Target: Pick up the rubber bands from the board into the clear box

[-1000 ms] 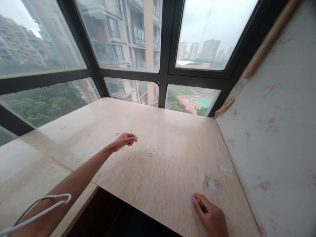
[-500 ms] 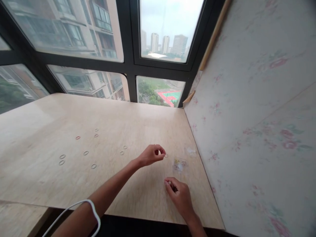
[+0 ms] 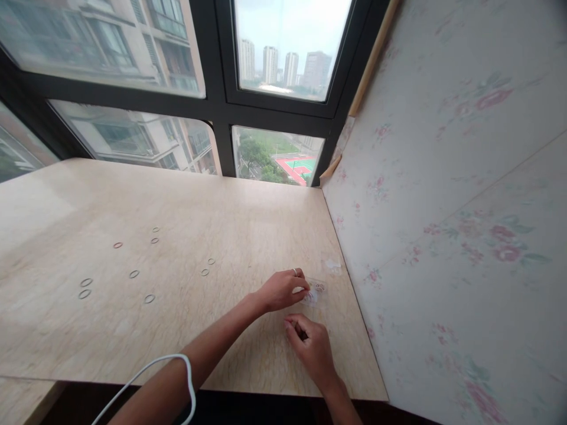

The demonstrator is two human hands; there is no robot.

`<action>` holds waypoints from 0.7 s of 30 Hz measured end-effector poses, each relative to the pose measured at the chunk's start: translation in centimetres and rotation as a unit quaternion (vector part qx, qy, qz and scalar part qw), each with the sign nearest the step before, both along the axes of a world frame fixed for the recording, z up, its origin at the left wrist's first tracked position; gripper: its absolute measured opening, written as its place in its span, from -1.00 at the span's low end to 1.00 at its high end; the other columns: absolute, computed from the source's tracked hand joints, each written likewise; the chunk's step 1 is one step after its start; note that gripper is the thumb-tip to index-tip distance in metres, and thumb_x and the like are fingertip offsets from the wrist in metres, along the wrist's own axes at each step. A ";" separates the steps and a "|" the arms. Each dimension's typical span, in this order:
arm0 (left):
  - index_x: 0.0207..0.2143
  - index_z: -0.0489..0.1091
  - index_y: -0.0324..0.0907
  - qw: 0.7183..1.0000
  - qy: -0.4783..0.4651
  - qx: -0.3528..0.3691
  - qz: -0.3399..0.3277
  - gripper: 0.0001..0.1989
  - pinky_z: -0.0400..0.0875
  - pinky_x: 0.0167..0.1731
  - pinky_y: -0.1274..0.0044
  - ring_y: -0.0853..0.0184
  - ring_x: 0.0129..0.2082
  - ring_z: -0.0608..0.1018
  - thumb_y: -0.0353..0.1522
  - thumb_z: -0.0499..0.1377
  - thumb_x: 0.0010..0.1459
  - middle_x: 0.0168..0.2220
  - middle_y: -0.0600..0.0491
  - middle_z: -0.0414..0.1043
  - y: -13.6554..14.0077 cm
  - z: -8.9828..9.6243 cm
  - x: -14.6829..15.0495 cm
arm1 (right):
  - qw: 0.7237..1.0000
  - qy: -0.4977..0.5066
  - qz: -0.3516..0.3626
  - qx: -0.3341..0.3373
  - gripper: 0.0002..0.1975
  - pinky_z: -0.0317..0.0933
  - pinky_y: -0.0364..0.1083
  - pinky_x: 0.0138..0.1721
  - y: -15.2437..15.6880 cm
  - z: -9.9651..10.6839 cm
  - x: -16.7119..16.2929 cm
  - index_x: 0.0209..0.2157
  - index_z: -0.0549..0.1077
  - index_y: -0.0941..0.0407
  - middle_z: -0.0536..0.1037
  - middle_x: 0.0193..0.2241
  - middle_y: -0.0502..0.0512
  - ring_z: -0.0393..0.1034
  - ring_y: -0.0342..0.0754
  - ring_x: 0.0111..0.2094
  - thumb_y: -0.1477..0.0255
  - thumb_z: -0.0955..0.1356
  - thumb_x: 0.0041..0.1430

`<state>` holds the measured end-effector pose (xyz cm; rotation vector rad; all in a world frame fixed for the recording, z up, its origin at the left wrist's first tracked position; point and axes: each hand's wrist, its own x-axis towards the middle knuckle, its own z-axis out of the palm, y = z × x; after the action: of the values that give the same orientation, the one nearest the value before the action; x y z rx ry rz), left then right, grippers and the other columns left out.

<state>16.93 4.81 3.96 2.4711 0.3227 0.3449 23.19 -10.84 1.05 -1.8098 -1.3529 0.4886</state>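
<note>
My left hand (image 3: 286, 290) reaches over a small clear plastic box (image 3: 316, 300), thumb and forefinger pinched at its left part. A thin ring was in that pinch a moment ago; the fingertips now hide most of whatever is between them. Inside the box, several small coloured rings (image 3: 319, 287) show at the right. Nearer to me, my right hand (image 3: 312, 348) hovers with fingers curled and thumb against the forefinger; I cannot make out anything in it. Behind the box, by the wall, lies a clear plastic piece (image 3: 332, 265), perhaps a lid.
Several thin rings lie spread on the left of the marbled tabletop (image 3: 248, 224), among them a red ring (image 3: 117, 245) and a grey ring (image 3: 149, 299). A flowered wall (image 3: 443, 236) borders the right side, and windows stand behind. A white cable (image 3: 188, 372) loops over my left forearm.
My left hand has moved right and toward me, from beside the box to over it, and the ring at its fingertips is no longer clearly visible. The view has shifted slightly right.
</note>
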 end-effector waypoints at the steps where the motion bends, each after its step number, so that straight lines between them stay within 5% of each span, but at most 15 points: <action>1: -0.25 0.51 -0.10 1.000 -0.003 -0.001 0.003 -0.82 0.28 -0.35 0.58 0.40 -0.37 0.46 -0.36 0.12 0.16 -0.26 0.05 0.43 0.0 0.0 -0.1 | 1.000 -0.001 0.001 -0.001 -0.77 0.11 -0.22 -0.53 0.0 0.0 0.0 -0.37 0.53 0.12 0.44 -0.66 -0.05 0.30 -0.18 -0.63 0.34 0.27 0.19; 7: -0.17 0.47 -0.12 0.998 -0.019 -0.024 0.053 -0.78 0.30 -0.35 0.56 0.44 -0.44 0.42 -0.39 0.09 0.16 -0.20 0.02 0.41 0.5 -0.2 -2.8 | 1.000 -0.016 0.000 -0.010 -0.76 0.11 -0.23 -0.54 -0.3 -0.1 0.0 -0.35 0.54 0.12 0.40 -0.68 -0.07 0.28 -0.18 -0.64 0.32 0.27 0.19; 14: -0.21 0.46 -0.15 0.986 -0.024 -0.043 0.157 -0.78 0.29 -0.38 0.57 0.46 -0.49 0.37 -0.41 0.04 0.16 -0.24 0.04 0.40 2.8 -2.0 -9.3 | 0.999 -0.046 0.005 -0.014 -0.71 0.17 -0.22 -0.52 -0.3 -0.3 -0.1 -0.35 0.54 0.12 0.42 -0.66 -0.03 0.31 -0.16 -0.62 0.26 0.25 0.20; 21: -0.31 0.46 -0.20 0.958 -0.085 -0.081 0.260 -0.81 0.25 -0.43 0.60 0.48 -0.52 0.34 -0.44 0.05 0.13 -0.36 0.06 0.37 3.1 -2.8 -14.6 | 0.984 0.162 0.006 -0.075 -0.60 0.03 -0.23 -0.75 1.6 1.9 -2.1 -0.41 0.50 0.13 0.21 -0.74 -0.10 0.13 -0.18 -0.72 0.08 0.29 0.10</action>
<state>2.34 7.87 1.15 2.1470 0.8934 0.7133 21.07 -9.20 2.93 -1.7488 -1.1283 0.8709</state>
